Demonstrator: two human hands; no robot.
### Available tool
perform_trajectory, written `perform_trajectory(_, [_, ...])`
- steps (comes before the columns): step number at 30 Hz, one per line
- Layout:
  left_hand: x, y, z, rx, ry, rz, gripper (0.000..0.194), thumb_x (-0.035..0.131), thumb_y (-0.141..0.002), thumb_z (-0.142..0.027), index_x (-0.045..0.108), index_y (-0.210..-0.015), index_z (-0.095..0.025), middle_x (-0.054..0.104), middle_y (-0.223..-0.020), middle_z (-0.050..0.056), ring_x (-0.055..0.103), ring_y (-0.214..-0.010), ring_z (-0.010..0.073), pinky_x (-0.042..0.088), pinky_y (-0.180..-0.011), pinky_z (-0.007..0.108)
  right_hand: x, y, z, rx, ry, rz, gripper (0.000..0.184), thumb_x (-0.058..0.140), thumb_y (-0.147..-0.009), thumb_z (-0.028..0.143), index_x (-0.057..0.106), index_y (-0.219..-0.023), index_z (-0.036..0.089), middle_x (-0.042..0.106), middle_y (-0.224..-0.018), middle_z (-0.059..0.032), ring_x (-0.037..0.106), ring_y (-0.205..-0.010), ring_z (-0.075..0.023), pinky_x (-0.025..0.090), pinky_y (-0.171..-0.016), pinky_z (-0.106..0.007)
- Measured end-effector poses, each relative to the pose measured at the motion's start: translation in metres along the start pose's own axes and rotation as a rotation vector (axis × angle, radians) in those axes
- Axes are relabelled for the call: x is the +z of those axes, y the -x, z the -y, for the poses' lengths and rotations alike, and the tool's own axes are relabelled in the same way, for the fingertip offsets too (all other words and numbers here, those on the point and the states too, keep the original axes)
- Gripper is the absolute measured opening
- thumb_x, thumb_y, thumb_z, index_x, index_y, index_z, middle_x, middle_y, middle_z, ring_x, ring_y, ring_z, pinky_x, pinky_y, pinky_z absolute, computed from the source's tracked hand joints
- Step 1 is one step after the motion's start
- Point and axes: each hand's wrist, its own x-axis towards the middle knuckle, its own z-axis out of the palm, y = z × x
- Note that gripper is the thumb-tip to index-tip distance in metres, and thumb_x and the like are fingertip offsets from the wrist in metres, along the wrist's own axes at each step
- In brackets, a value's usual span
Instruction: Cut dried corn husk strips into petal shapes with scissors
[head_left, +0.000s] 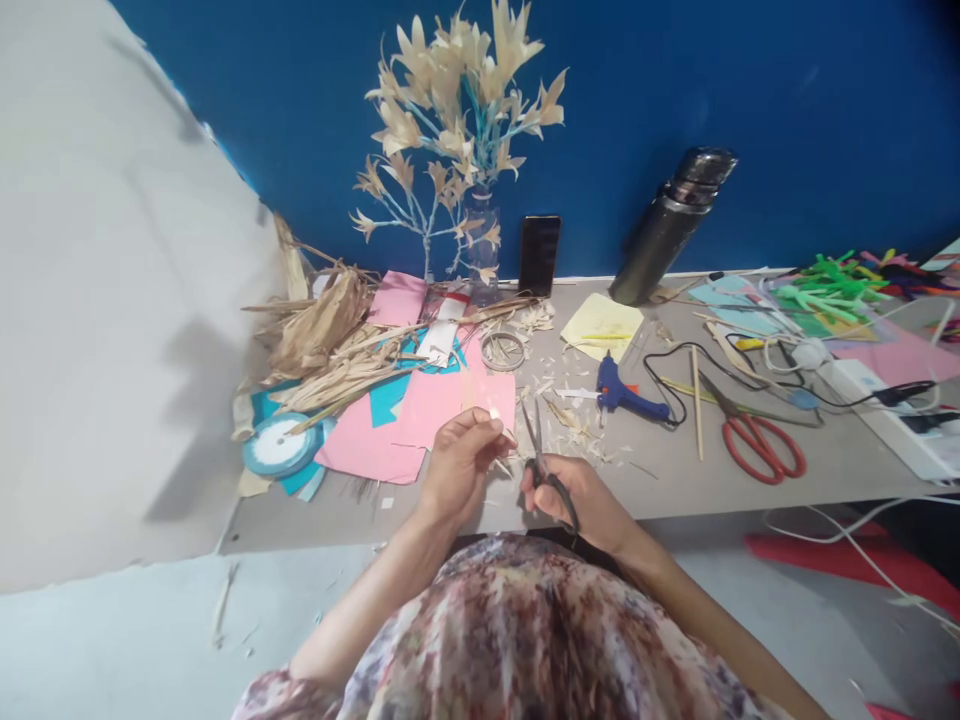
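Observation:
My left hand (459,462) pinches a small pale strip of dried husk (510,436) between thumb and fingers. Close by on the right, my right hand (589,495) grips small scissors with black handles (561,496). Their narrow blades (533,428) point away from me, slightly apart, just beside the strip. Pale husk scraps (577,425) lie scattered on the table beyond the scissors. Sheets of pink paper (375,445) rest left of my left hand. The strip's lower end is partly hidden by my fingers.
A blue glue gun (626,392) with a black cable and red-handled scissors (765,450) lie to the right. Husk flowers (450,60) in a bottle, a phone (540,255) and a dark flask (667,235) stand by the wall. Dried husks (322,325) and a ribbon spool (279,445) are left.

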Motion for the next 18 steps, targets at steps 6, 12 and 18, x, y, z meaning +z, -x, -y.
perform_trajectory(6, [-0.0028, -0.0012, -0.0029, 0.03, -0.077, 0.016, 0.019, 0.077, -0.068, -0.023, 0.059, -0.064, -0.015, 0.061, -0.058, -0.001, 0.06, -0.056, 0.0112, 0.047, -0.062, 0.024, 0.0048, 0.0033, 0.0011, 0.049, 0.084, 0.061, 0.042, 0.07, -0.075, 0.056, 0.06, -0.074, 0.016, 0.058, -0.068, -0.0008, 0.051, -0.061, -0.0141, 0.039, -0.054, -0.022])
perform_trajectory(12, [-0.0043, -0.0006, -0.0035, 0.015, -0.086, 0.016, 0.018, 0.078, -0.067, -0.023, 0.062, -0.064, -0.014, 0.065, -0.057, 0.001, 0.06, -0.054, 0.0107, 0.047, -0.061, 0.023, 0.006, 0.0024, 0.0034, 0.103, 0.043, 0.046, 0.04, 0.071, -0.074, 0.054, 0.06, -0.07, 0.015, 0.056, -0.061, 0.0013, 0.046, -0.054, -0.0116, 0.035, -0.051, -0.022])
perform_trajectory(18, [-0.0051, -0.0001, -0.0059, 0.03, -0.118, 0.011, 0.019, 0.078, -0.067, -0.024, 0.063, -0.063, -0.014, 0.065, -0.057, 0.001, 0.06, -0.054, 0.0113, 0.047, -0.061, 0.023, 0.008, 0.002, 0.0046, 0.125, 0.056, 0.044, 0.038, 0.07, -0.075, 0.051, 0.056, -0.064, 0.017, 0.054, -0.057, 0.0021, 0.045, -0.052, -0.0115, 0.033, -0.05, -0.022])
